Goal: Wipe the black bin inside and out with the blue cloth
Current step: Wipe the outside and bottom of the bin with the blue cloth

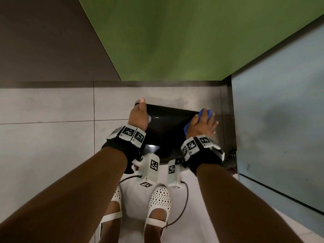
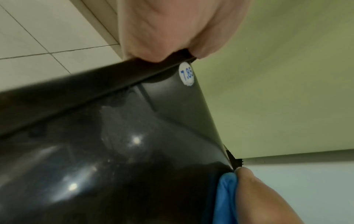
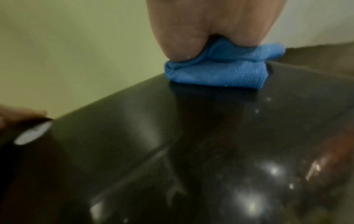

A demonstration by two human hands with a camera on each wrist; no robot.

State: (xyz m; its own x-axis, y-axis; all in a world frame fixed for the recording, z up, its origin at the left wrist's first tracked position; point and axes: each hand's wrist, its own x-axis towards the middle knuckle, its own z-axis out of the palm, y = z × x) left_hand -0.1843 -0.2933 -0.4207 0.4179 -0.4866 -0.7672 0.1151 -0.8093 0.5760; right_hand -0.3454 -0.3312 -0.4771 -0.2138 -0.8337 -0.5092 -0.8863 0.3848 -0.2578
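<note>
The glossy black bin (image 1: 168, 127) lies on its side on the tiled floor, in front of my feet. My left hand (image 1: 139, 114) grips its far left edge, fingers curled over the edge (image 2: 162, 45) beside a round white price sticker (image 2: 186, 74). My right hand (image 1: 203, 122) presses the folded blue cloth (image 1: 203, 114) onto the bin's far right corner, fingers spread over it. In the right wrist view the blue cloth (image 3: 220, 72) sits bunched under my fingers on the bin's shiny outer wall (image 3: 191, 151). The blue cloth (image 2: 224, 197) also shows at the left wrist view's lower right.
A green wall panel (image 1: 175, 41) rises just behind the bin, and a pale blue-grey panel (image 1: 280, 111) stands close on the right. Grey floor tiles (image 1: 52, 137) stretch to the left. My white perforated shoes (image 1: 159, 199) stand near the bin, with a thin cable (image 1: 185, 204) hanging by them.
</note>
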